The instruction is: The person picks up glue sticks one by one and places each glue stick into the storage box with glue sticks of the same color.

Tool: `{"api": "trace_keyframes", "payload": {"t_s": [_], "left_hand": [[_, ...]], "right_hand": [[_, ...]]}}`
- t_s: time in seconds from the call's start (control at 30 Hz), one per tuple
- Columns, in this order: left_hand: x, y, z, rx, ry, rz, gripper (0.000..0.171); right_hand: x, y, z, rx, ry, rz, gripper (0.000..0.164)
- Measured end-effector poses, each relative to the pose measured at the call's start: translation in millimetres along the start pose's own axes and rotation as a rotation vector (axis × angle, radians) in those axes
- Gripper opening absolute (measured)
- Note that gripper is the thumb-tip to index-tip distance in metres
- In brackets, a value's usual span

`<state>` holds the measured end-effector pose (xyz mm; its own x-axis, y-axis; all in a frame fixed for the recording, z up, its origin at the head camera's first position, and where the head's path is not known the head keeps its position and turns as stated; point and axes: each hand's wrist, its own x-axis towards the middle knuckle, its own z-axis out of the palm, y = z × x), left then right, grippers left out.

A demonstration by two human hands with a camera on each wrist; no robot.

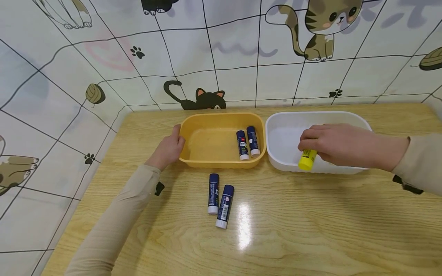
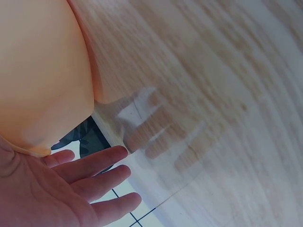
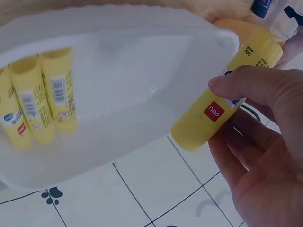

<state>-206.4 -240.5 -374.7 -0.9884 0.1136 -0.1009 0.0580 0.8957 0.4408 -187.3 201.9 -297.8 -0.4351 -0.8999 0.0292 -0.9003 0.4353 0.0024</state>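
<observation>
In the right wrist view a yellow glue stick (image 3: 208, 111) is pinched between the thumb and fingers of my right hand (image 3: 265, 123). The head view has that hand (image 1: 340, 145) over the white basket (image 1: 319, 170), with the glue stick tilted above its front rim. My left hand (image 1: 167, 149) touches the left rim of the yellow basket (image 1: 221, 164). Its fingers (image 2: 102, 182) stretch out loosely beside the basket wall in the left wrist view; the thumb is mostly hidden. Two blue glue sticks (image 1: 243, 145) lie inside the yellow basket, at its right end.
Two more blue glue sticks (image 1: 213, 193) lie on the wooden table (image 1: 293, 230) in front of the yellow basket. Several yellow glue sticks (image 3: 57, 90) lie side by side in the white basket. A cat-patterned wall (image 1: 238, 84) rises behind the baskets.
</observation>
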Motion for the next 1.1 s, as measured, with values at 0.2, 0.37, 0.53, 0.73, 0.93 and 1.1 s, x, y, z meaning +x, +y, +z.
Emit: {"api": "trace_keyframes", "payload": {"t_s": [0.2,0.37,0.53,0.73,0.93,1.1], "left_hand": [[-0.4,0.5,-0.7,0.001,-0.002,-0.002,0.048],[-0.4,1.2,-1.0,-0.003,-0.003,-0.007,0.048],[-0.3,1.1,-1.0,-0.008,-0.005,-0.008,0.047],[-0.5,-0.2,-0.3,-0.010,-0.006,-0.015,0.048],[1.1,-2.2,0.7,-0.014,0.002,-0.012,0.048],[1.8,-3.1,1.0,-0.015,0.004,-0.008,0.047]], "right_hand": [[5,12,1,-0.030,-0.051,0.011,0.040],[11,21,6,-0.059,-0.109,0.031,0.038],[18,32,13,-0.075,-0.169,0.024,0.036],[24,42,24,-0.097,-0.210,0.001,0.033],[27,47,36,-0.059,-0.258,0.002,0.028],[25,53,45,-0.028,-0.287,0.017,0.025]]}}
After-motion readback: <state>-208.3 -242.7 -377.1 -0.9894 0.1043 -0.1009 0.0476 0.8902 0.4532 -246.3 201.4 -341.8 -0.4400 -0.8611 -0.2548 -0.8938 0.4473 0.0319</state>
